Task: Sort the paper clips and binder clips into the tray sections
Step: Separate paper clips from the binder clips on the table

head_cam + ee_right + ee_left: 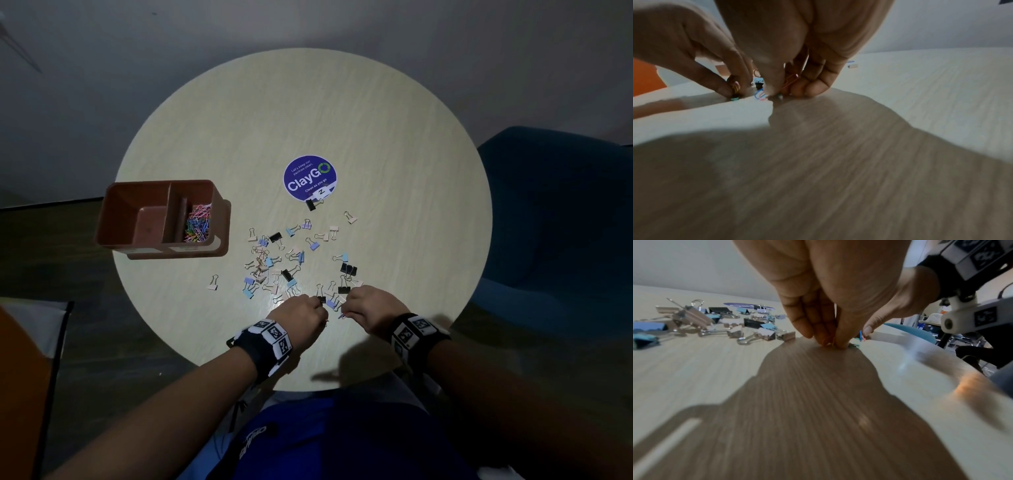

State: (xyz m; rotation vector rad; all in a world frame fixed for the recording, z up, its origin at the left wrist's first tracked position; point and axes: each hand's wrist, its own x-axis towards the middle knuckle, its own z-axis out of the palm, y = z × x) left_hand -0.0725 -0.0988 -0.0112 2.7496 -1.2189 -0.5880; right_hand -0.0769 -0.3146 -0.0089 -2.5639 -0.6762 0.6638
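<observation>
Both hands, left hand (306, 307) and right hand (368, 306), pinch paper clips (761, 95).

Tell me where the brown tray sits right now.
In the head view the brown tray stands at the table's left edge, left of the scattered binder clips, with coloured paper clips in its right section.

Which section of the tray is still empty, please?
The left section: its floor is bare, while coloured paper clips fill the right one.

Probably an office pantry: "ClayGo" sticker (310, 178) on table (376, 137).
</observation>
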